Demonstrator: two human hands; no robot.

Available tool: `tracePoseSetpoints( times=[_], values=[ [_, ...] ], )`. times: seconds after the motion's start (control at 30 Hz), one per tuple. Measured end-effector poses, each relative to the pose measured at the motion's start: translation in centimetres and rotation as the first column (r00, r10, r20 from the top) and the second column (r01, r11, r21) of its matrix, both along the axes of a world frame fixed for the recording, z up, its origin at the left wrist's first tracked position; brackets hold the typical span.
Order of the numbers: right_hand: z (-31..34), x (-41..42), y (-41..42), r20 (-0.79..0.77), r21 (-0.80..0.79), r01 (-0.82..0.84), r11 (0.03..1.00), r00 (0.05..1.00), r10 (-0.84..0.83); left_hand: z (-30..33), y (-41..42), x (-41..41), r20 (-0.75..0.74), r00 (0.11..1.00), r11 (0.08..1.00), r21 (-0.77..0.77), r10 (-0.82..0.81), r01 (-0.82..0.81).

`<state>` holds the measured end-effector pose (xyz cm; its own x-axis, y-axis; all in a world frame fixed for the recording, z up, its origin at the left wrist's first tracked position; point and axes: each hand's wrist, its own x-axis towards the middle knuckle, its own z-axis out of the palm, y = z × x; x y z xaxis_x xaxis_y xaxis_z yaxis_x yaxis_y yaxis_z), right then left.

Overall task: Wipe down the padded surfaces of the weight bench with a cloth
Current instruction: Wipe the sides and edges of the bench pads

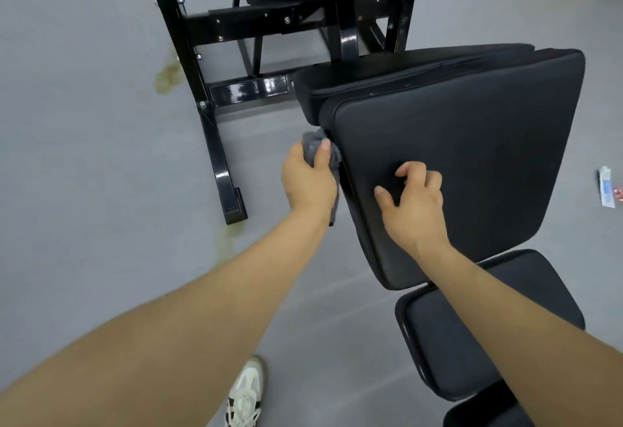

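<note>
The left hand (308,183) holds a grey cloth (322,151) in a closed grip, thumb across the top, and presses it against the left side edge of the black back pad (472,156) of the weight bench. The cloth bunches above the grip and a strip hangs below the wrist. Just right of that grip, the right hand (416,204) rests on the face of the pad, its fingers curled and grasping nothing. Nearer than both hands lies the seat pad (472,335). Beyond the left grip stands the black frame (215,143) on the grey floor (84,156). A white shoe (247,393) shows below the left forearm.
</note>
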<state>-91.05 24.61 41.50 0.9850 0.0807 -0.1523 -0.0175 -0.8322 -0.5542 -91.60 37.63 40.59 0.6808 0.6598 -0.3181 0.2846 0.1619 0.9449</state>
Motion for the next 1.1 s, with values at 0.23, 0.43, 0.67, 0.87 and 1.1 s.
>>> tracePoseSetpoints(
  times=[0.23,0.43,0.67,0.87,1.1],
  values=[
    [-2.4,-3.1,-1.1,0.035,0.018,0.004,1.000,0.999,-0.005,-3.2,-4.0,-4.2,-0.010,0.998,0.996,0.061,-0.056,0.057],
    [-1.7,-3.2,-1.9,-0.113,-0.031,-0.028,0.999,0.993,0.024,0.4,0.1,1.1,-0.022,0.988,0.983,-0.099,0.150,-0.152],
    [-1.5,-4.0,-2.9,-0.136,-0.090,-0.089,0.992,0.988,0.077,0.1,-2.6,-0.9,0.034,0.998,0.998,-0.007,0.061,-0.061],
    [-2.0,-4.0,-2.8,-0.088,-0.087,-0.082,0.993,0.993,0.075,-1.0,-4.1,-2.1,0.081,0.993,0.952,0.299,-0.091,0.063],
    [-4.3,-4.4,-4.0,0.075,-0.083,-0.109,0.991,0.991,0.115,-2.3,-4.1,-2.0,0.099,0.990,0.861,0.508,-0.102,0.038]
  ],
)
